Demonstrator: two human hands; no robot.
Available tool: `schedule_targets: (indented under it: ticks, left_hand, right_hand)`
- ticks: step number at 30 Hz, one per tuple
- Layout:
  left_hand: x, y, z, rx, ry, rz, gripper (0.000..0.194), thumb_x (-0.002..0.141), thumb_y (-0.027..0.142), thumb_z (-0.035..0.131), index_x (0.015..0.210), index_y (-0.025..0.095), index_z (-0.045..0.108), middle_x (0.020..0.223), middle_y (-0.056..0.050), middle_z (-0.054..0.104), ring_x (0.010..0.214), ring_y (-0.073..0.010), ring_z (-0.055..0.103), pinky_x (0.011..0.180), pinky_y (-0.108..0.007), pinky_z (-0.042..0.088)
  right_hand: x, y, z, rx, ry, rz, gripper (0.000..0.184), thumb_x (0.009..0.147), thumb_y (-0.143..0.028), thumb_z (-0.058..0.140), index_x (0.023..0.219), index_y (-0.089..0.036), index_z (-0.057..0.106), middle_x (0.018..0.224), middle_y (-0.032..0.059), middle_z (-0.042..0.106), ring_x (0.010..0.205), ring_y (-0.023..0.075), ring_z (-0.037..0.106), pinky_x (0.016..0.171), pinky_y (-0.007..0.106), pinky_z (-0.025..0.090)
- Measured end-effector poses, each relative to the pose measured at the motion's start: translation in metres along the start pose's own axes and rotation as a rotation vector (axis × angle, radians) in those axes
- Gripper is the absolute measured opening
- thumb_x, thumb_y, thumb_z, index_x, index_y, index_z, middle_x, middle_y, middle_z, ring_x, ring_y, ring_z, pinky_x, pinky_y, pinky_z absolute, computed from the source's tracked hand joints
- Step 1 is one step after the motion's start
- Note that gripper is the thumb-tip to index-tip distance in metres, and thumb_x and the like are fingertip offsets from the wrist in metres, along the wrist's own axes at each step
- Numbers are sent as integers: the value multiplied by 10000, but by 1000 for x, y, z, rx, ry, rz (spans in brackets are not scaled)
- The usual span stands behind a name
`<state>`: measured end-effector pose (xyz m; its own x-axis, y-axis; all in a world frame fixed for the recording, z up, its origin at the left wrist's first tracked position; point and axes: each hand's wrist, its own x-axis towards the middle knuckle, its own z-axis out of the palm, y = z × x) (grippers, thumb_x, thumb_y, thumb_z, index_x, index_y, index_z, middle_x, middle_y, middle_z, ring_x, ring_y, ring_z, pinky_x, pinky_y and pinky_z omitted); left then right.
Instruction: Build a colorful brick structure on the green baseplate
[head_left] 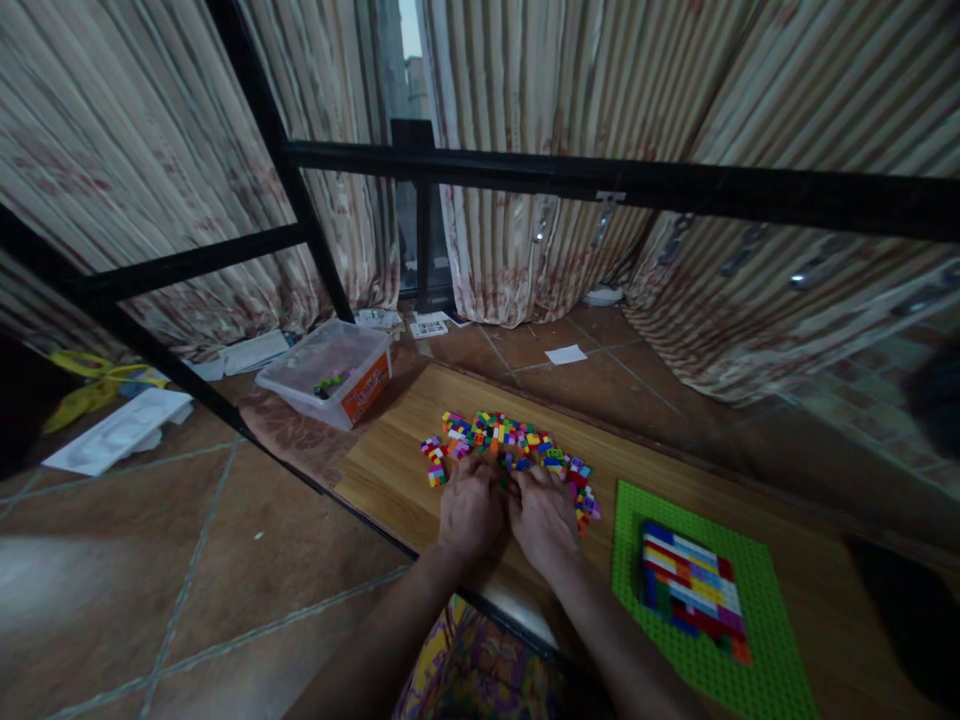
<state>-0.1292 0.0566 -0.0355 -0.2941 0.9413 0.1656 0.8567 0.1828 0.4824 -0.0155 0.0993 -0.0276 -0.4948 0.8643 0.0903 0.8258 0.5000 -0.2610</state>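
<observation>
Several small toy building bricks in many colours lie in a loose heap on a wooden board. My left hand is at the near edge of the heap, fingers curled down and closed. Close beside it, my right hand has its fingers bent inward among the bricks. The fingertips of both hands meet near the middle, and what sits between them is too small and dark to make out. To the right, a green studded baseplate carries a block of joined bricks in several colours.
A clear plastic box with an orange label stands at the board's far left. Black metal rails cross in front of the curtains. White packaging and a yellow bag lie on the tiled floor at left. Something dark rests right of the baseplate.
</observation>
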Motion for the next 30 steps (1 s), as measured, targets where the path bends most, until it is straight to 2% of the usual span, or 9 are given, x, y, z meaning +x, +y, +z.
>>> schedule_targets:
  ticks: [6,11,13,16,19,21,23,26,30]
  left_hand:
    - [-2,-2,1,-23,4,29,185,821,110,465,835,163,642,1022,-96,623,1001,-200,567,926,-318,456]
    - [-4,-4,0,-57,3,41,203,819,92,463,859,171,645,1004,-85,633,983,-197,576,911,-319,462]
    - [-6,-4,-4,-127,19,38,218,849,115,442,886,180,647,1001,-80,639,971,-188,584,907,-316,461]
    - [-8,-3,-9,-312,63,3,220,883,189,444,1002,182,629,1055,-83,642,988,-189,590,909,-318,458]
    - [-11,0,-12,-579,55,-68,251,884,300,485,1062,170,604,1003,-77,664,909,-189,616,805,-289,483]
    - [-12,5,-14,-755,5,-98,260,878,359,496,997,160,612,862,-48,664,765,-165,614,684,-250,474]
    - [-13,10,-16,-867,-24,-114,249,871,380,504,892,155,609,749,-15,622,664,-135,571,606,-219,438]
    - [-14,16,-17,-933,-21,-142,225,857,367,525,790,160,582,668,16,544,607,-106,498,561,-197,392]
    - [-18,25,-16,-1009,-32,-176,229,850,364,520,746,166,567,623,23,499,570,-98,440,535,-196,368]
  right_hand:
    - [2,-9,0,-32,-66,30,244,856,-150,462,1020,-178,641,1013,108,635,1016,246,533,866,342,360]
    - [2,-8,3,165,-8,53,247,787,-92,506,979,-187,629,969,73,670,977,216,581,863,319,392]
    - [1,-5,7,327,24,83,204,786,-106,505,913,-196,636,909,51,686,902,196,616,814,302,423]
    - [-3,1,11,722,93,172,116,806,-237,540,857,-197,636,837,32,694,779,177,640,721,288,465]
    - [-8,1,8,1136,136,266,224,765,-391,617,839,-181,635,767,27,679,697,175,622,653,290,492]
    - [-12,-2,1,1282,123,295,290,727,-450,656,814,-175,633,718,18,658,660,169,603,620,284,494]
    - [-16,-5,-7,1318,91,304,326,719,-491,659,794,-175,631,686,8,639,628,158,584,584,266,481]
    - [-19,-9,-17,1241,94,324,371,781,-546,575,835,-182,628,689,8,631,592,147,560,519,242,439]
    - [-21,-12,-17,1020,192,247,363,859,-529,478,835,-195,618,712,14,634,659,151,569,607,249,435]
